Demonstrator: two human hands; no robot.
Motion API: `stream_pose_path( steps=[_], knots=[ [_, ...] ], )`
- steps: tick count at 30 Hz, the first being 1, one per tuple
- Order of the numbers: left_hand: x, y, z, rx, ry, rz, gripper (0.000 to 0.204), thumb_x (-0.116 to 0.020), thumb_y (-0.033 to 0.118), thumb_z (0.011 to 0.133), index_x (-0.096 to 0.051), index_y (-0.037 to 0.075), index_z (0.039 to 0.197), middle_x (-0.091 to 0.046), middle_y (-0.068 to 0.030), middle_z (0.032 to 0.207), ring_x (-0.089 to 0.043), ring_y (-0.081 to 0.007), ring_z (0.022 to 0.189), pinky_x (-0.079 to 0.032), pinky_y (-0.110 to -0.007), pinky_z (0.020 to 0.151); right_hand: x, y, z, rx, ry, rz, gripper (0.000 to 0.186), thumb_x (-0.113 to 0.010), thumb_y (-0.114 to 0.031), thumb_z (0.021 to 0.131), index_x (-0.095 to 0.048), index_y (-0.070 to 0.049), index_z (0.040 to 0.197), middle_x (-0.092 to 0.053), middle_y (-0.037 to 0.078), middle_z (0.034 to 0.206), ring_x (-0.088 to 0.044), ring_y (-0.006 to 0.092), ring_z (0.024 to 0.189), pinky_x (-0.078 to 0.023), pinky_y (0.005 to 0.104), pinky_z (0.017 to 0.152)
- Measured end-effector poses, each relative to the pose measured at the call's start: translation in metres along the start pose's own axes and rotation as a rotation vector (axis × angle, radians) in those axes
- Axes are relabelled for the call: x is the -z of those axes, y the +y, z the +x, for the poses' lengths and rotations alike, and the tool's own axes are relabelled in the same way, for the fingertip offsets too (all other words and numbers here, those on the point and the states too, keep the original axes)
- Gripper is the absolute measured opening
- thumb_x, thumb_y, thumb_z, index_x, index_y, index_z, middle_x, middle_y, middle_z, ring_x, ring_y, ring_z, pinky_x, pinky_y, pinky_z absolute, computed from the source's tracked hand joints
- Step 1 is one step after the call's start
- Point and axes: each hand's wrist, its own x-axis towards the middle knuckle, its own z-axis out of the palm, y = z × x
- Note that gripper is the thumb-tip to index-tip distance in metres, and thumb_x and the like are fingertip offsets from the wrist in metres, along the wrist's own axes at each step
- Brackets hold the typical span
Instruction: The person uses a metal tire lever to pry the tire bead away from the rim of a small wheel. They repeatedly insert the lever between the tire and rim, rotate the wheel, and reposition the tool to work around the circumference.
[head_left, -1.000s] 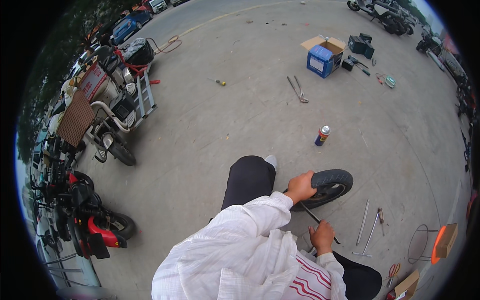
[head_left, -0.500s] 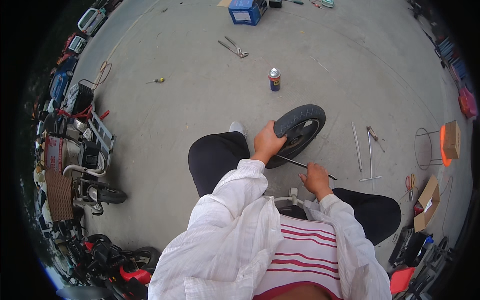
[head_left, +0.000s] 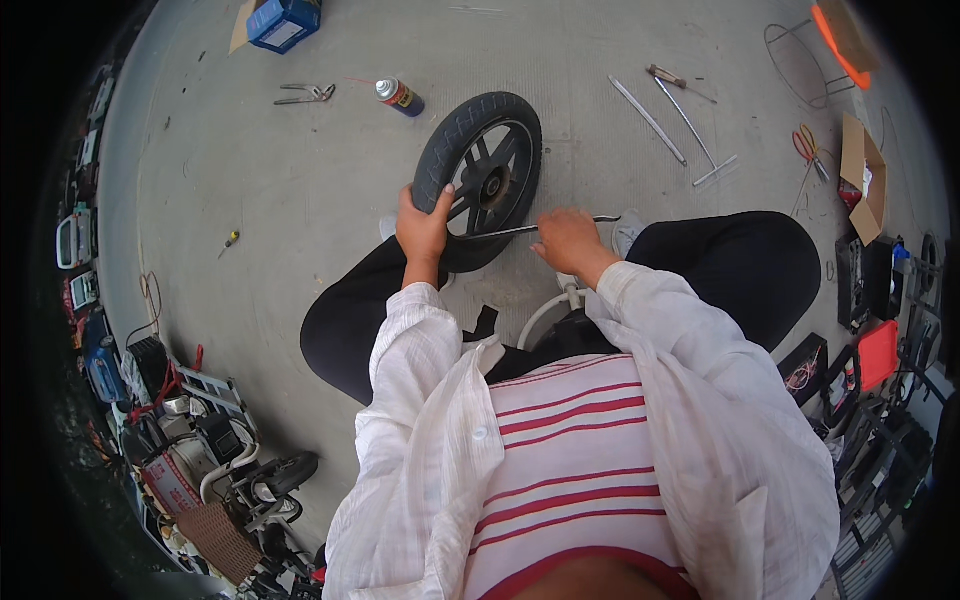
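A black wheel with its tyre (head_left: 447, 150) and spoked rim stands tilted on the ground before me. My left hand (head_left: 422, 236) grips the tyre's near left side, thumb toward the rim. Fingers closed, my right hand (head_left: 572, 243) holds a dark metal tyre lever (head_left: 522, 231). Its left end reaches the near edge of the rim below my left hand; the curved other end sticks out past my right hand. Where exactly the lever meets the tyre bead is hard to make out.
Beyond the wheel are a spray can (head_left: 402, 98), pliers (head_left: 307, 94) and a blue box (head_left: 284, 24). A metal bar (head_left: 648, 120), T-handle wrench (head_left: 690, 125), scissors (head_left: 808, 145) and open carton (head_left: 862, 180) lie right. Parked bikes (head_left: 215, 460) stand left; a screwdriver (head_left: 230, 243) lies nearer.
My view has turned toward the right. The wheel shows more of its spoked side. My right hand has come closer to the wheel along the lever, and my left hand still holds the tyre.
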Motion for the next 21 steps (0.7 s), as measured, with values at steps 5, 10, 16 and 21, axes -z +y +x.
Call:
stream_pose_path(
  steps=[5, 10, 16, 21],
  knots=[
    [-0.004, 0.000, 0.006, -0.019, 0.019, 0.055, 0.063, -0.075, 0.050, 0.076, -0.060, 0.001, 0.114, -0.069, -0.0206, 0.099, -0.067, -0.0362, 0.093, -0.050, -0.042, 0.082, 0.002, -0.017, -0.008, -0.089, -0.022, -0.058, 0.038, -0.073, -0.036, 0.082, -0.062, -0.006, 0.102, -0.065, 0.013, 0.098, -0.063, 0.0307, 0.097, -0.044, 0.0431, 0.082],
    [-0.007, 0.000, 0.010, -0.019, 0.009, 0.051, 0.062, -0.076, 0.049, 0.077, -0.061, 0.001, 0.113, -0.069, -0.0212, 0.099, -0.067, -0.0362, 0.093, -0.050, -0.042, 0.082, -0.005, -0.034, -0.023, -0.119, 0.019, -0.183, 0.033, -0.071, -0.030, 0.081, -0.062, -0.007, 0.103, -0.065, 0.011, 0.097, -0.064, 0.0277, 0.094, -0.045, 0.0409, 0.077],
    [-0.008, -0.005, 0.009, -0.048, 0.022, 0.063, 0.061, -0.076, 0.048, 0.078, -0.061, -0.001, 0.112, -0.069, -0.0175, 0.094, -0.067, -0.0298, 0.087, -0.050, -0.038, 0.080, -0.002, -0.052, -0.043, -0.092, 0.031, -0.197, 0.026, -0.064, -0.018, 0.081, -0.063, -0.005, 0.104, -0.066, 0.011, 0.092, -0.066, 0.0252, 0.084, -0.050, 0.0382, 0.065],
    [-0.008, 0.001, 0.006, -0.082, 0.006, 0.041, 0.061, -0.077, 0.046, 0.077, -0.061, 0.000, 0.114, -0.069, -0.0199, 0.097, -0.068, -0.0340, 0.091, -0.050, -0.040, 0.082, -0.004, -0.062, -0.048, -0.127, 0.016, -0.113, 0.024, -0.062, -0.018, 0.084, -0.063, -0.007, 0.105, -0.067, 0.009, 0.093, -0.066, 0.0243, 0.084, -0.051, 0.0381, 0.063]
  ],
)
